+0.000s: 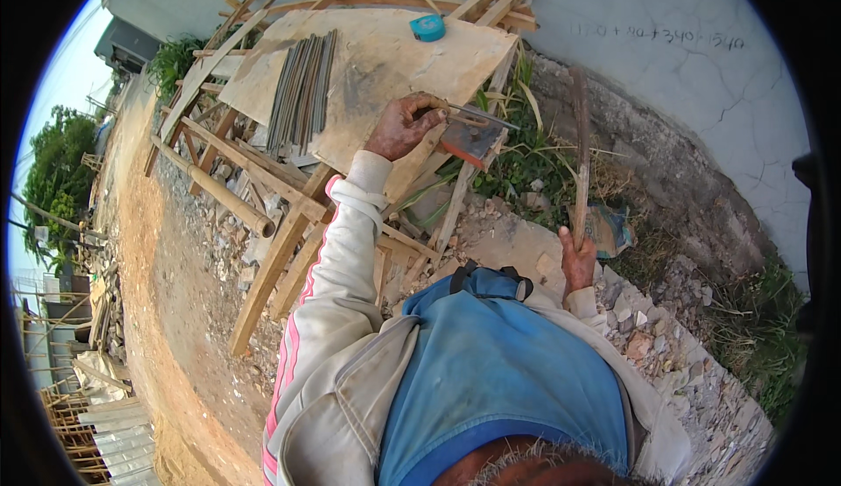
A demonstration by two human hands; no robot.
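Note:
My left hand (408, 126) reaches over the right edge of a plywood board (377, 56), its fingers closed on a thin metal rod (484, 116). Under the rod sits a dark metal plate (474, 139) with an orange edge, fixed on the timber. Small details of the plate are too fine to make out. Lower on the right, my right hand (578, 261) is wrapped round the bottom end of a long rusty bar (582, 153), which stands nearly upright in the picture. Several cut steel rods (302, 87) lie side by side on the board.
A teal tape measure (427, 28) rests near the board's far edge. Rough timber legs (279, 262) and a bamboo pole (215, 188) stick out on the near left. Broken rubble (644, 319) covers the ground at right, beside weeds and a grey wall (666, 56).

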